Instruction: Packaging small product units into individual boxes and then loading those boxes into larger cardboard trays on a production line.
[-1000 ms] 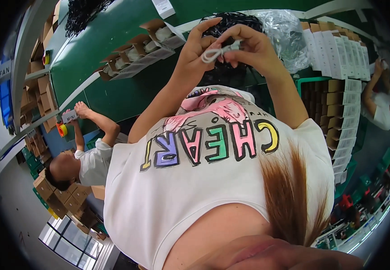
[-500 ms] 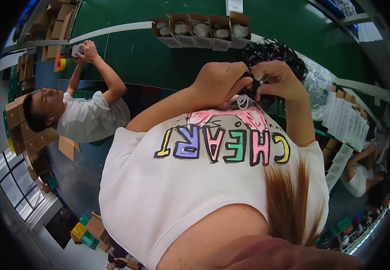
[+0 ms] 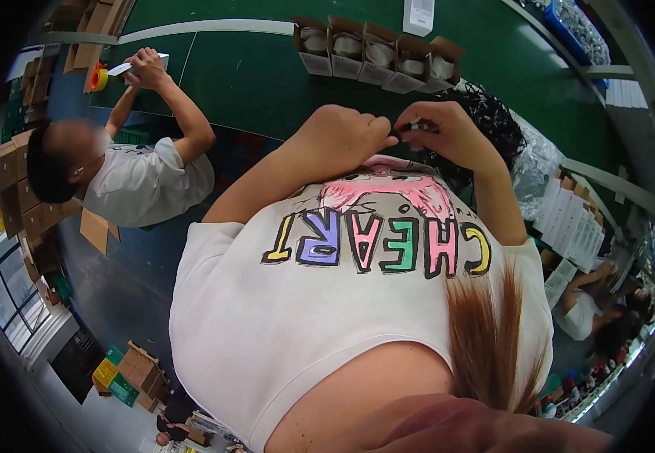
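Both hands have dropped lower against the shirt, left hand (image 3: 340, 140) fisted, right hand (image 3: 441, 132) pinching a thin black cable (image 3: 397, 133), light and floppy, best taken near its end.

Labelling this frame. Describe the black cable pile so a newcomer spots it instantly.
Start at the green table across the top. Near its front edge, just past the person's right hand, lies the black cable pile, a tangled dark heap. Unlike the row of open cartons behind it and the clear plastic bag beside it, it is loose, curly and black.
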The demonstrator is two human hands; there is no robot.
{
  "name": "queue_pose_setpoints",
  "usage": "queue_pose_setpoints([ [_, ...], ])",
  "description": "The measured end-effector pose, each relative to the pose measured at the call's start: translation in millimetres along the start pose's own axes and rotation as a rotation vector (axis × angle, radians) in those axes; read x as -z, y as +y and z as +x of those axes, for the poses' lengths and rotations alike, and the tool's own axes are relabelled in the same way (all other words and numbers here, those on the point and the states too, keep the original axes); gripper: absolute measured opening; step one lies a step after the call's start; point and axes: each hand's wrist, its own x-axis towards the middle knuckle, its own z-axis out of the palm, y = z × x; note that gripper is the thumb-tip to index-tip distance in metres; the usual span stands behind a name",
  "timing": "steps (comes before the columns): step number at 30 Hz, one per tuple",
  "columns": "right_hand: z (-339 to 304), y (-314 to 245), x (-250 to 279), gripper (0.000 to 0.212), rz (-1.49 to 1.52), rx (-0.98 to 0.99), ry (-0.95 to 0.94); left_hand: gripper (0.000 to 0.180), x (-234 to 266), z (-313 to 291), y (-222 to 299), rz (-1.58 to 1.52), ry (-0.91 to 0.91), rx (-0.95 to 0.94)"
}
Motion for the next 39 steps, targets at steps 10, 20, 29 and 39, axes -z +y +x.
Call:
queue_pose_setpoints([
  [10,11,-3,-42,0.024,0.138,0.347,0.217,0.028,-24,-6,-23,-1.639,-0.062,0.426],
  [20,89,-6,-64,0.017,-0.098,0.458,0.288,0.031,-41,-21,-109,-1.177,0.406,0.444],
  [29,151,53,-73,0.020,-0.079,0.214,0.281,0.023,-37,45,-242,-0.595,-0.047,0.352],
  [39,157,66,-94,0.012,-1.100,0.274,0.110,0.020,-40,43,-236,-0.416,-0.199,0.369],
])
